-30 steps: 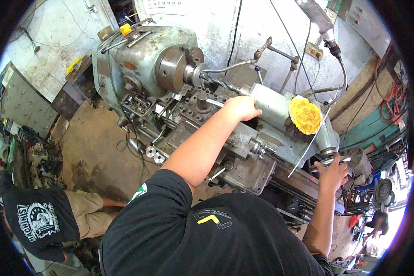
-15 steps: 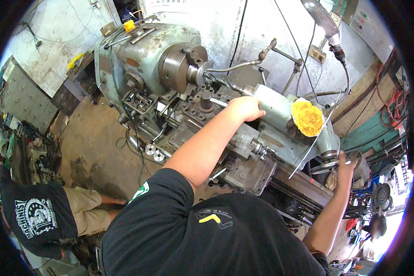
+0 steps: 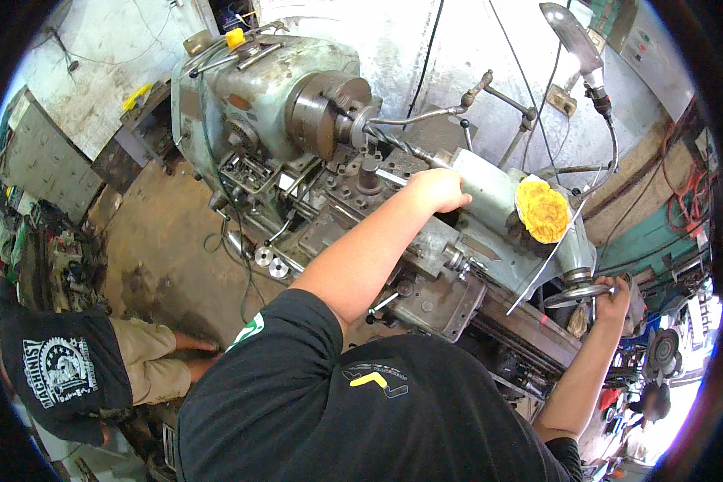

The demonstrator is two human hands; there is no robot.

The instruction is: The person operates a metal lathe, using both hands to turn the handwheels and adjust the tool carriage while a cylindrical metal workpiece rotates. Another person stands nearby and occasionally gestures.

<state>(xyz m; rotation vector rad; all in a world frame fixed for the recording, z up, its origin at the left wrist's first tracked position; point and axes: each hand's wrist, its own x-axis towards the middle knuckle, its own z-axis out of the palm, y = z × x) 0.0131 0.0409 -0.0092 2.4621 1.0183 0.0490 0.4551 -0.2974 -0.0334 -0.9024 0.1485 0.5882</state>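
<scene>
A grey-green metal lathe stands before me. Its tailstock [image 3: 484, 183] carries a long twist drill [image 3: 394, 140], whose tip reaches the round metal workpiece [image 3: 357, 128] in the chuck [image 3: 315, 111]. My left hand [image 3: 442, 191] is closed against the tailstock's near side, beside the drill's shank end; its fingers are mostly hidden, so what they hold cannot be made out. At the tailstock's right end, my right hand [image 3: 613, 300] is closed on the edge of the handwheel [image 3: 572, 296]. The tool post [image 3: 369, 178] stands left of my left forearm.
A yellow cloth [image 3: 543, 210] lies on the tailstock, near a thin pale rod. A jointed coolant pipe [image 3: 426, 116] reaches toward the workpiece. A lamp [image 3: 572, 36] hangs at upper right. Another person [image 3: 64, 369] is at lower left, above a stained floor [image 3: 157, 241].
My right hand has gone from extended fingers at the handwheel to a closed grip on its edge. My left hand keeps its place on the tailstock. The whole view has shifted slightly.
</scene>
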